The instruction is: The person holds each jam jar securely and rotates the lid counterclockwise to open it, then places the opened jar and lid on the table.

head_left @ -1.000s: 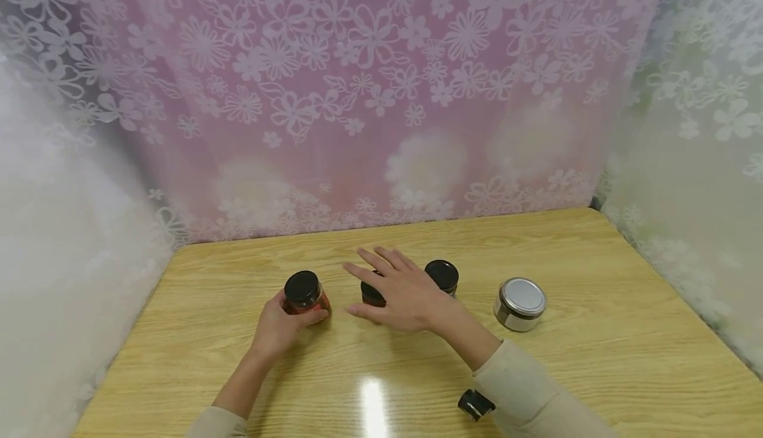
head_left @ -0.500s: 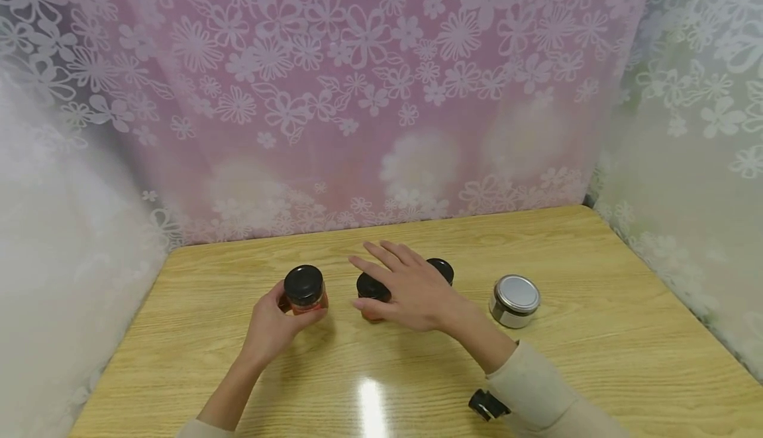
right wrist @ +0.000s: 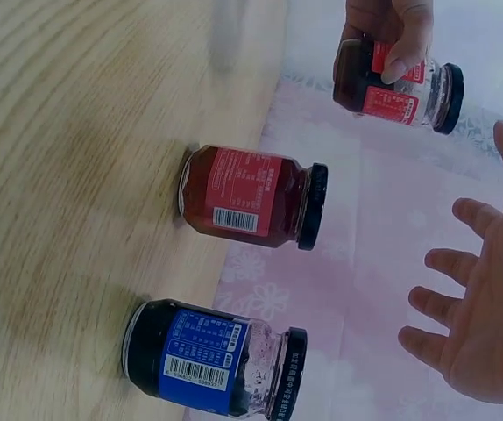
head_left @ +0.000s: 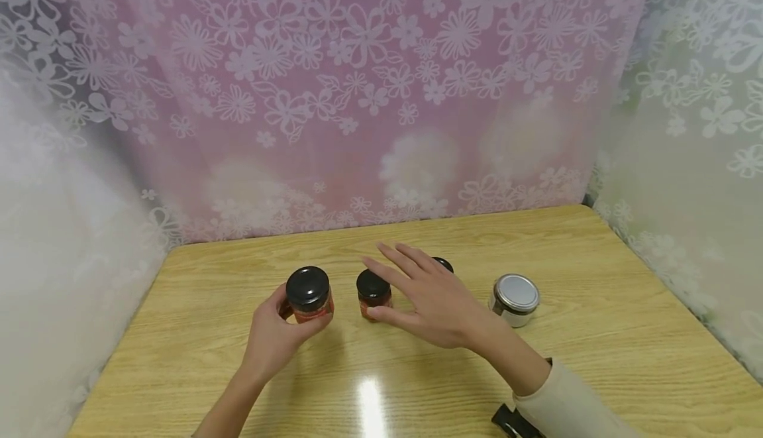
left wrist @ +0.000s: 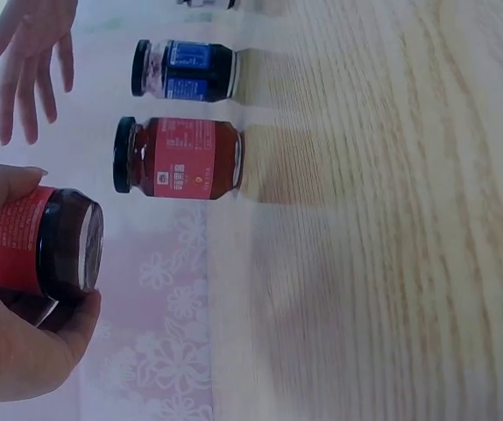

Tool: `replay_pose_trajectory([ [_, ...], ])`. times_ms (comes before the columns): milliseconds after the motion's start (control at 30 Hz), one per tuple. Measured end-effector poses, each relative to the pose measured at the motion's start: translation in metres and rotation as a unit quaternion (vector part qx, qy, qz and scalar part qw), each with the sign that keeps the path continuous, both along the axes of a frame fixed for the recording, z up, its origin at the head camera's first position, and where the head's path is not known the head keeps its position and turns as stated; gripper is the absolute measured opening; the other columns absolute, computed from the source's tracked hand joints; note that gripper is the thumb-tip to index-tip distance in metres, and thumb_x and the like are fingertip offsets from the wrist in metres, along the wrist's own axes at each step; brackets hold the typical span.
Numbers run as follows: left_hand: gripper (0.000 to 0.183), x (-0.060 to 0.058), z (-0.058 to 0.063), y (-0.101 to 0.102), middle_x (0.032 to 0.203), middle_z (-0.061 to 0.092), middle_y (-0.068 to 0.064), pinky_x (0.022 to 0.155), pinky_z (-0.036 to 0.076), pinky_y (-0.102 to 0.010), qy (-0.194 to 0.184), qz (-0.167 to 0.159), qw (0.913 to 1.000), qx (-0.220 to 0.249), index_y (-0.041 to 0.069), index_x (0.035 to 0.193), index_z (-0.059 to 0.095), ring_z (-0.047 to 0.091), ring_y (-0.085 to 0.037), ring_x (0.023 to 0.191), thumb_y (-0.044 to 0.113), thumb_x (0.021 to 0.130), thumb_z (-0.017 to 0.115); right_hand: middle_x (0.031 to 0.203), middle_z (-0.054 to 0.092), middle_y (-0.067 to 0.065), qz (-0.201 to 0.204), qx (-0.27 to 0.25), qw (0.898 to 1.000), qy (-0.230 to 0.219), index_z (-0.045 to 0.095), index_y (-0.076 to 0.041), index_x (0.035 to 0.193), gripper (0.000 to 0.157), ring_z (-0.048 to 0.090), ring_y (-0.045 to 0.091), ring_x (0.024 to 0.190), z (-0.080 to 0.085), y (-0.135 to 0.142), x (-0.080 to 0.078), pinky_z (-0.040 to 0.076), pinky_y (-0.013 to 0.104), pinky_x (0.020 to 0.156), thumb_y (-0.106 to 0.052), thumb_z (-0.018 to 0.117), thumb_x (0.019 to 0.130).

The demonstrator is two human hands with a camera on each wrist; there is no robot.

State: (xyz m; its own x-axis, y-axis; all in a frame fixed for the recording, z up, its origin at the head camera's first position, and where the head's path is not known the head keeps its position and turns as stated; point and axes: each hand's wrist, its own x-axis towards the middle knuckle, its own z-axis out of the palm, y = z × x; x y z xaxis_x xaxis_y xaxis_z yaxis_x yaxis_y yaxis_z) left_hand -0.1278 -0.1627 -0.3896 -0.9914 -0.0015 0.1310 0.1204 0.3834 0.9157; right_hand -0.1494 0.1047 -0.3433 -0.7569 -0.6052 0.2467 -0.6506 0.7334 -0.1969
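My left hand (head_left: 271,338) grips a glass jar (head_left: 310,292) with a black lid and red label, thumb across its near side. In the right wrist view this held jar (right wrist: 400,92) is raised off the table. My right hand (head_left: 441,305), fingers spread and holding nothing, is over the table beside a second red-labelled jar (head_left: 373,292); its thumb overlaps that jar in the head view. This second jar stands upright, as the left wrist view shows. A blue-labelled jar (right wrist: 199,360) with a black lid stands beside it, mostly hidden behind my right hand in the head view.
A short jar (head_left: 516,299) with a silver lid and pale label stands to the right on the wooden table (head_left: 626,332). A black device (head_left: 515,420) is at the right cuff. Floral curtains (head_left: 334,93) rise behind the table and on both sides.
The left hand has lifted its jar from the table. My right hand has drawn back to the right, uncovering more of the second red-labelled jar.
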Motion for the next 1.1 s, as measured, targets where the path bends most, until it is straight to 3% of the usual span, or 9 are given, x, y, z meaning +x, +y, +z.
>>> replay_pose_trajectory([
  [167, 0.053, 0.007, 0.003, 0.003, 0.108, 0.065, -0.004, 0.087, 0.048, -0.043, -0.008, -0.007, 0.9999, -0.012, 0.015, 0.119, 0.061, 0.060, -0.017, 0.101, 0.023, 0.072, 0.085, 0.157, 0.015, -0.008, -0.005, -0.027, 1.000, -0.004, 0.019, -0.040, 0.151, 0.063, 0.016, 0.019, 0.142, 0.001, 0.004, 0.009, 0.027, 0.051, 0.107, -0.064, 0.033, 0.095],
  [367, 0.053, 0.013, 0.005, 0.009, 0.104, 0.063, -0.001, 0.077, 0.051, -0.035, -0.023, -0.018, 0.9994, -0.020, 0.017, 0.118, 0.062, 0.059, -0.017, 0.096, 0.022, 0.071, 0.086, 0.156, 0.020, -0.009, -0.018, -0.043, 0.999, -0.026, 0.025, -0.037, 0.151, 0.061, 0.023, 0.020, 0.140, -0.001, 0.007, 0.018, 0.035, 0.051, 0.102, -0.063, 0.033, 0.096],
  [667, 0.061, 0.021, 0.001, 0.017, 0.107, 0.063, -0.004, 0.076, 0.053, -0.033, -0.005, -0.026, 0.9982, -0.053, 0.011, 0.121, 0.061, 0.060, -0.017, 0.095, 0.016, 0.067, 0.087, 0.154, 0.024, -0.010, -0.018, -0.076, 0.995, -0.064, 0.028, -0.035, 0.150, 0.059, 0.024, 0.018, 0.140, -0.011, 0.008, 0.026, 0.033, 0.053, 0.103, -0.060, 0.034, 0.097],
  [767, 0.059, 0.022, -0.001, 0.020, 0.106, 0.063, -0.002, 0.077, 0.053, -0.033, 0.011, -0.028, 0.9959, -0.085, 0.012, 0.119, 0.062, 0.060, -0.016, 0.094, 0.014, 0.066, 0.087, 0.154, 0.025, -0.010, -0.019, -0.084, 0.993, -0.078, 0.029, -0.035, 0.150, 0.060, 0.025, 0.019, 0.139, -0.014, 0.008, 0.028, 0.033, 0.054, 0.103, -0.060, 0.035, 0.097],
  [1100, 0.056, 0.029, -0.007, 0.032, 0.102, 0.060, 0.004, 0.073, 0.053, -0.031, 0.113, -0.044, 0.9664, -0.227, 0.013, 0.111, 0.065, 0.056, -0.013, 0.093, 0.017, 0.060, 0.088, 0.150, 0.035, -0.009, -0.014, -0.135, 0.982, -0.132, 0.034, -0.033, 0.149, 0.058, 0.033, 0.014, 0.135, -0.022, 0.007, 0.040, 0.039, 0.048, 0.100, -0.057, 0.039, 0.097],
])
